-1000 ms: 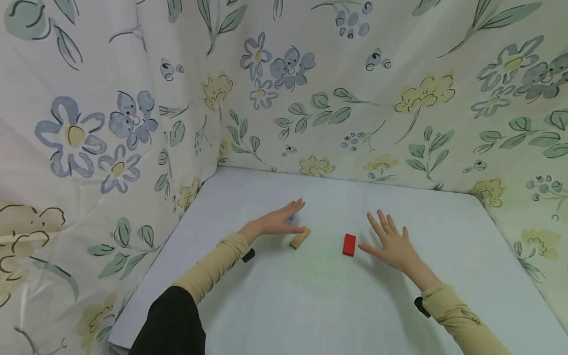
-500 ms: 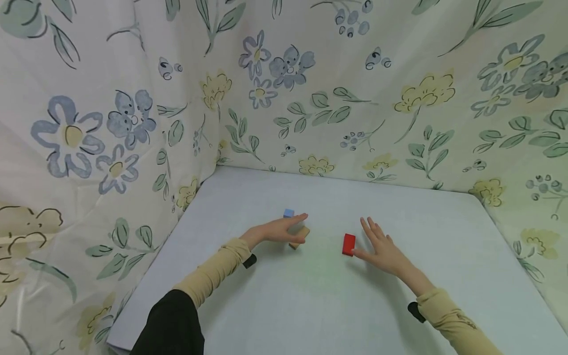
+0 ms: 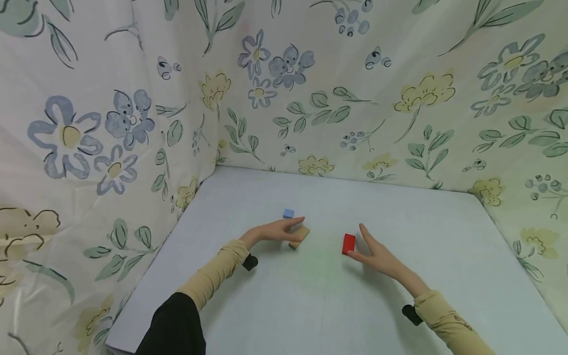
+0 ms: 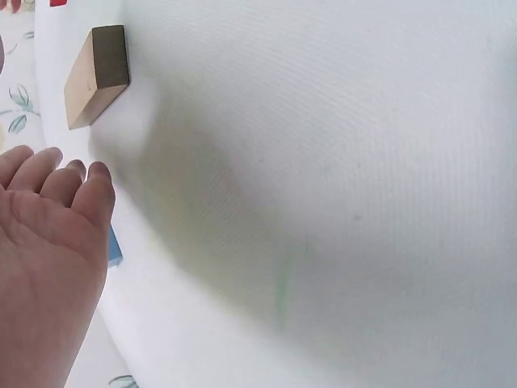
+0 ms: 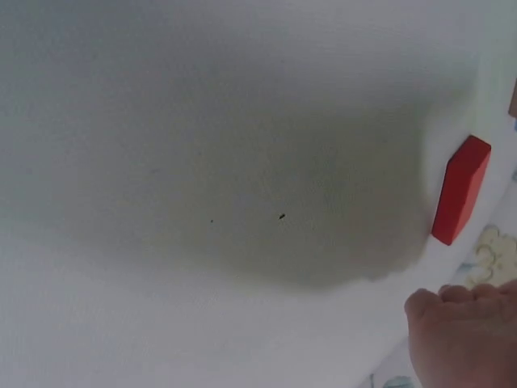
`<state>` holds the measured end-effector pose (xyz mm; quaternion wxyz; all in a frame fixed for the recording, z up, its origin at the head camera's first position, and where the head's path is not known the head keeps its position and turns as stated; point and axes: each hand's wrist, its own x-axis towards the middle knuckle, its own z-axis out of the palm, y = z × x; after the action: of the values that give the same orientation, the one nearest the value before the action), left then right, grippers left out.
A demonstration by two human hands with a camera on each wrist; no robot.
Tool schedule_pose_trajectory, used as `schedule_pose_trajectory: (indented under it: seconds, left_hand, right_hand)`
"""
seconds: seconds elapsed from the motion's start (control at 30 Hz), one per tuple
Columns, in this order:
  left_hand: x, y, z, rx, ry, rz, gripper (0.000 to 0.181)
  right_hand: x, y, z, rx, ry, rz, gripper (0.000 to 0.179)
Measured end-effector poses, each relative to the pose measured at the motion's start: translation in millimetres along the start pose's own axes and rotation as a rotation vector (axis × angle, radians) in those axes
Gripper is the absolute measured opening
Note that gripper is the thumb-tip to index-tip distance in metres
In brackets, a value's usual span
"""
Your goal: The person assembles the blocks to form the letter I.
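A plain wooden block [image 3: 303,232] lies on the white table, partly covered in the head view by my left hand [image 3: 276,230]. The fingers of that hand are loosely extended; in the left wrist view the hand [image 4: 52,234] is apart from the wooden block [image 4: 98,77]. Just beyond it sits a small blue block [image 3: 288,213]. To the right, a red block [image 3: 348,243] lies by the thumb of my right hand [image 3: 379,256]. The right wrist view shows a gap between the red block [image 5: 462,190] and the right hand [image 5: 464,335]. Both hands hold nothing.
The white table [image 3: 319,305] has rounded far corners. A floral curtain [image 3: 337,113] hangs along its back and sides. Dark wrist cameras, such as the right one [image 3: 412,314], sit under both sleeves.
My right hand has moved left and slightly down, close to the red block, its spread fingers drawing together. My left hand has lowered over the wooden block, uncovering the blue block.
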<state>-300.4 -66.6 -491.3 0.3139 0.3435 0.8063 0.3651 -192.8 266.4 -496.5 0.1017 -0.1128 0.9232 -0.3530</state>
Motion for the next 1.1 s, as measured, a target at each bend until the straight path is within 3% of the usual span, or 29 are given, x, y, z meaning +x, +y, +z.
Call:
schedule_pose_trajectory:
  seconds: [0.3,0.57,1.1]
  left_hand:
    - [3.0,-8.9,-2.0,-0.041,-0.024,0.043,0.077]
    - [5.5,-13.8,-5.3,0.044,-0.044,0.056,0.082]
    - [11.4,-22.7,-10.1,0.109,-0.077,0.054,0.080]
  right_hand:
    - [2.8,0.0,5.7,0.030,-0.002,0.028,0.097]
    - [5.0,4.2,10.3,0.007,0.009,0.010,0.096]
    - [11.8,12.4,16.9,-0.003,0.094,-0.071,0.080]
